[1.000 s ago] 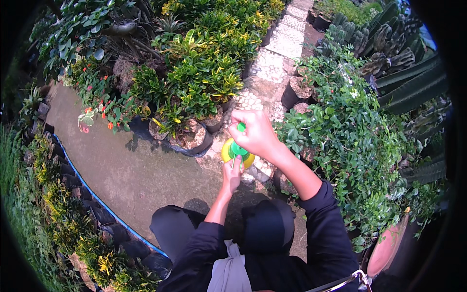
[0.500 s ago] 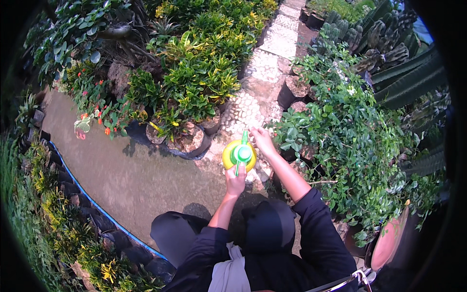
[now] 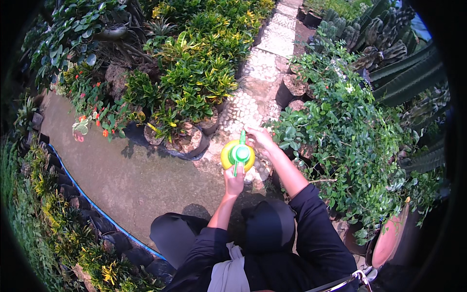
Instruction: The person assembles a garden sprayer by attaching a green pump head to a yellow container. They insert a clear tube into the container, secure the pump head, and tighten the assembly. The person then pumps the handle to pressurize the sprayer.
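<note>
A pump sprayer with a yellow round tank [image 3: 224,156] and a green top [image 3: 242,153] is in front of my knees. My left hand [image 3: 234,182] is wrapped round its green handle from the near side. The sprayer's green nozzle [image 3: 242,136] points away from me. From the right, my right hand [image 3: 260,139] reaches to the nozzle, its fingers bent in at the tip; it looks closed on it, though the exact contact is too small to see. The tank's lower part is hidden beneath the top.
Potted yellow-green shrubs [image 3: 194,82] stand ahead on the left, and a leafy bush [image 3: 335,126] on the right beside tall cacti [image 3: 408,68]. Between them runs a pebbled path [image 3: 262,65]. A blue hose [image 3: 97,208] edges the concrete [image 3: 126,175] at left.
My right hand's fingers have come in closer to the nozzle tip. The left hand keeps its hold on the handle, and the whole view has shifted very slightly.
</note>
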Demonstrator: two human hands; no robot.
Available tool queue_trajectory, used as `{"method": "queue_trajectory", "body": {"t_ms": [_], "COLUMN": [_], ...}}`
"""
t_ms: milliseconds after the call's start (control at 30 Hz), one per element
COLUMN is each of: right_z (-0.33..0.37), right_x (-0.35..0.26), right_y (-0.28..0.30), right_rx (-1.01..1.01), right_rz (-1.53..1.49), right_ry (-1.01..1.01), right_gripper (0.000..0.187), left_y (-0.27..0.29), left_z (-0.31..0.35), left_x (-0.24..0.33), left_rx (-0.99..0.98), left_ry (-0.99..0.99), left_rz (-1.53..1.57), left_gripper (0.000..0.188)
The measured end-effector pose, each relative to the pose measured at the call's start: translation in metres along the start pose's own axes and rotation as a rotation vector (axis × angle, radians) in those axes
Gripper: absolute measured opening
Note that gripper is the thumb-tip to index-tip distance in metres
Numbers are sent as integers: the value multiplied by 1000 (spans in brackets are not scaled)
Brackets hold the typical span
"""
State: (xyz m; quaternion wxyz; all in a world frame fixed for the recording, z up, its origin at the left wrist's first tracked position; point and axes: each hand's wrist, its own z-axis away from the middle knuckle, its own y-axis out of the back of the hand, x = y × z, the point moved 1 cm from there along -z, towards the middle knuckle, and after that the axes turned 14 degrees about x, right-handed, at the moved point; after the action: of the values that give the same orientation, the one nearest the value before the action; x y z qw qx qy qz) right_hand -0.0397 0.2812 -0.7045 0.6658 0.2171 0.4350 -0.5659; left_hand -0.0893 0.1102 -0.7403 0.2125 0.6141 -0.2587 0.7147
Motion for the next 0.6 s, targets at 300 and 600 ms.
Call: {"method": "queue_trajectory", "body": {"t_ms": [300, 600], "right_z": [-9, 7], "right_x": [-4, -7], "right_y": [7, -1], "right_rx": [-189, -194], "right_rz": [-87, -103], "right_ry": [-169, -205], "right_gripper": [18, 21], "left_y": [-3, 2], "left_z": [-1, 6], "left_x": [2, -6], "left_rx": [3, 9], "left_ry": [-36, 11], "left_rz": [-19, -20], "left_gripper": [43, 43]}}
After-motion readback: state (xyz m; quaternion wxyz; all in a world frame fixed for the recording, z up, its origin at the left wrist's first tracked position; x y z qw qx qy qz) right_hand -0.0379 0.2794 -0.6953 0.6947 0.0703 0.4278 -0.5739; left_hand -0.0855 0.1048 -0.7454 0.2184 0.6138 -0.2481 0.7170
